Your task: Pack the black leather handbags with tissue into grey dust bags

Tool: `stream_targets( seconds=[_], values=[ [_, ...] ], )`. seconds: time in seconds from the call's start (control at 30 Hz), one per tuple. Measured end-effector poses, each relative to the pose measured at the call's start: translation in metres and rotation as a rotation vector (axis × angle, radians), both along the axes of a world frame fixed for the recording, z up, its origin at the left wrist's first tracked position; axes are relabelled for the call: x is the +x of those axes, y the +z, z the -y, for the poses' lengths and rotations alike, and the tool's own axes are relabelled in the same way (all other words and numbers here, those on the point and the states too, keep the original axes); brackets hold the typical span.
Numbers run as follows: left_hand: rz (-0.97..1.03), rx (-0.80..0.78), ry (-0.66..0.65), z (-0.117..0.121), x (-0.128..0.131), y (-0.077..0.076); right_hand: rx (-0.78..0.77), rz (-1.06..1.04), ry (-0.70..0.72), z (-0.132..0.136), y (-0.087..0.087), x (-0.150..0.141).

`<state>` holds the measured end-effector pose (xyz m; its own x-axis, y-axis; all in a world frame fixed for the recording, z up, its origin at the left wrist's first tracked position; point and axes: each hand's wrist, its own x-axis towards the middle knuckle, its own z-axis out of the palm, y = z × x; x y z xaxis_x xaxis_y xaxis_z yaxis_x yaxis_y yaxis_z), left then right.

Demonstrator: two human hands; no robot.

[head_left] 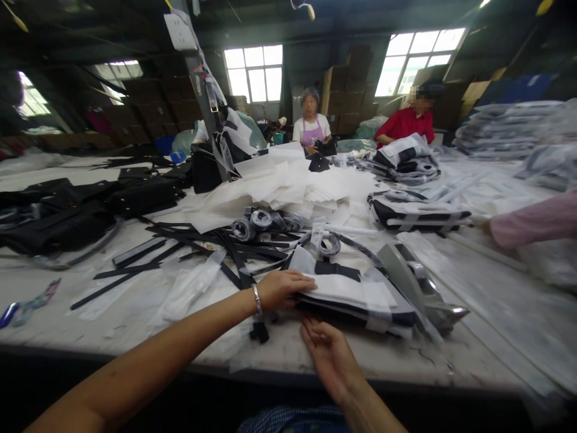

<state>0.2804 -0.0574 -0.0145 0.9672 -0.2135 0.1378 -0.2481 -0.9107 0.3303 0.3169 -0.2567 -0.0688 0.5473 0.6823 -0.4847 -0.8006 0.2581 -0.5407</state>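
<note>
A flat black bag (396, 319), wrapped across its top with white foam sheet (347, 288) and strips of clear tape, lies on the table before me. My left hand (283, 290), with a silver bracelet at the wrist, grips the bag's left end, fingers on top and thumb hidden. Palm up, my right hand (328, 352) is at the bag's lower near edge, fingers stretched and thumb apart; whether it bears any weight I cannot tell. A grey tape dispenser (419, 282) with a metal front stands against the bag's right end.
Black straps (144, 255) and plastic-wrapped coils (260, 220) lie behind my left arm. White sheets (288, 186) pile up mid-table, black bags (58, 216) at left. Another wrapped bag (419, 213) lies near a co-worker's pink sleeve (534, 221). Two people work across the table.
</note>
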Motion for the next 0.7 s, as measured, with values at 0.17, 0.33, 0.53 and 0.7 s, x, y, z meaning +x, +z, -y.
stream_targets(
  seconds=[0.17,0.33,0.53,0.7],
  values=[
    [0.020,0.015,-0.022,0.003,0.003,0.011,0.051,0.010,-0.028,-0.006,-0.002,0.008],
    [0.055,0.083,-0.107,0.008,-0.007,0.010,0.083,0.089,0.004,-0.011,-0.010,0.016],
    [0.091,0.191,-0.087,0.008,-0.005,-0.003,0.037,0.420,0.078,-0.006,-0.018,0.007],
    [0.046,0.217,-0.097,0.006,0.001,-0.011,-0.070,1.006,0.294,-0.002,-0.010,-0.013]
  ],
)
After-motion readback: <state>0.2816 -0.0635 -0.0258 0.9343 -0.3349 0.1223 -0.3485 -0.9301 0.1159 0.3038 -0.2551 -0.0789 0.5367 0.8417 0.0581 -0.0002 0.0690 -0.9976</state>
